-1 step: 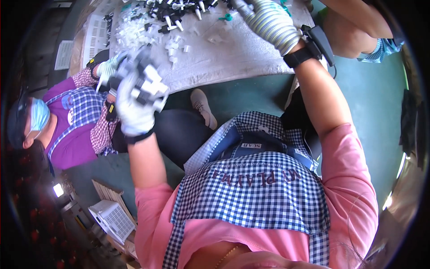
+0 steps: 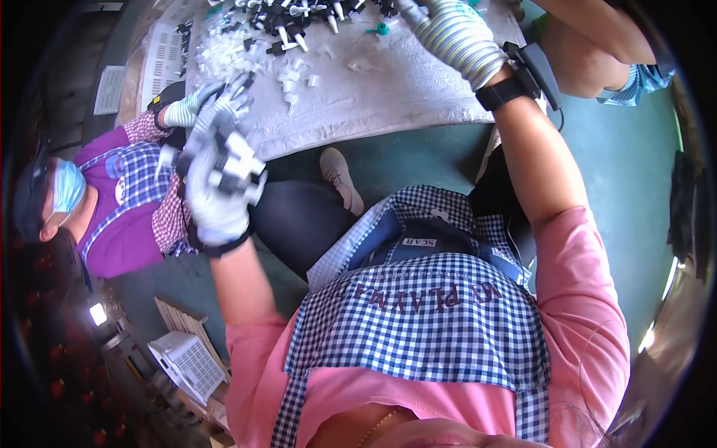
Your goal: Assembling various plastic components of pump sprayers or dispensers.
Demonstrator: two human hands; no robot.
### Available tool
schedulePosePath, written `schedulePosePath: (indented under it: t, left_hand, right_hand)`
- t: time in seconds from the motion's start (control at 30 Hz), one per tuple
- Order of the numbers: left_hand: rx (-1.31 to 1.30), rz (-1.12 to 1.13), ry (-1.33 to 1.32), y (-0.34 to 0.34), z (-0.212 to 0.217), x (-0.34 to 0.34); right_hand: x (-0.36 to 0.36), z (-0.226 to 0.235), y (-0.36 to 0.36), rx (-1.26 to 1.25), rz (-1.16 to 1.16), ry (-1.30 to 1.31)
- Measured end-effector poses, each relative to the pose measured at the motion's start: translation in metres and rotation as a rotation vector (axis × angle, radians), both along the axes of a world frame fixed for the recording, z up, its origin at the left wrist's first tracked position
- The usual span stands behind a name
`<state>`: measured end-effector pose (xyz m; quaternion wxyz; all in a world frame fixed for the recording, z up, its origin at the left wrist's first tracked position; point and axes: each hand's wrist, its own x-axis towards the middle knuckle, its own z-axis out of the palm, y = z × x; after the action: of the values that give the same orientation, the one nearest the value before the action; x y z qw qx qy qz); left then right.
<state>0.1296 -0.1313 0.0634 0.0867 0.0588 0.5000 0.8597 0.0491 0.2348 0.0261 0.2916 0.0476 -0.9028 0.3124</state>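
Note:
My left hand [image 2: 216, 198], in a pale glove, is raised off the table's near-left edge. It is closed around a bunch of black and white plastic parts [image 2: 240, 160] that look like pump heads; motion blurs them. My right hand [image 2: 457, 43], in a striped glove, reaches over the table at the top. Its visible fingers are stretched toward the pile of black and white plastic parts [image 2: 299, 13], and the upper edge cuts off part of the hand. Nothing shows in its grip. A small green part [image 2: 381, 30] lies just left of it.
Clear and white small parts [image 2: 224, 48] spread over the covered table [image 2: 351, 108]. At left a masked co-worker [image 2: 123, 194] works with gloved hands close to my left hand. Another person's bare arm [image 2: 597, 30] is at the upper right. A white crate [image 2: 190, 366] stands at lower left.
My left hand has moved slightly down and to the left with the plastic parts in it. My right hand has shifted very slightly.

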Motion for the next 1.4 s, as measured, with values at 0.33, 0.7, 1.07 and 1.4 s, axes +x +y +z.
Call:
schedulePosePath:
  t: [0.33,0.7,1.07,1.4]
  left_hand:
    - [-0.530,1.488,-0.770,-0.248,-0.039,0.369]
    - [-0.588,1.599,-0.746,-0.318,-0.111,0.472]
    - [-1.509,1.640,-0.281,-0.270,-0.100,0.362]
    - [-0.868,0.461,0.296,0.001,-0.049,0.060]
  right_hand:
    - [0.008,0.000,0.030,0.193,-0.027,-0.238]
    - [-0.005,-0.021,0.040,0.219,-0.155,-0.075]
    - [-0.009,-0.021,0.035,0.315,-0.039,-0.362]
    - [-0.004,-0.056,-0.052,-0.514,0.531,-0.534]
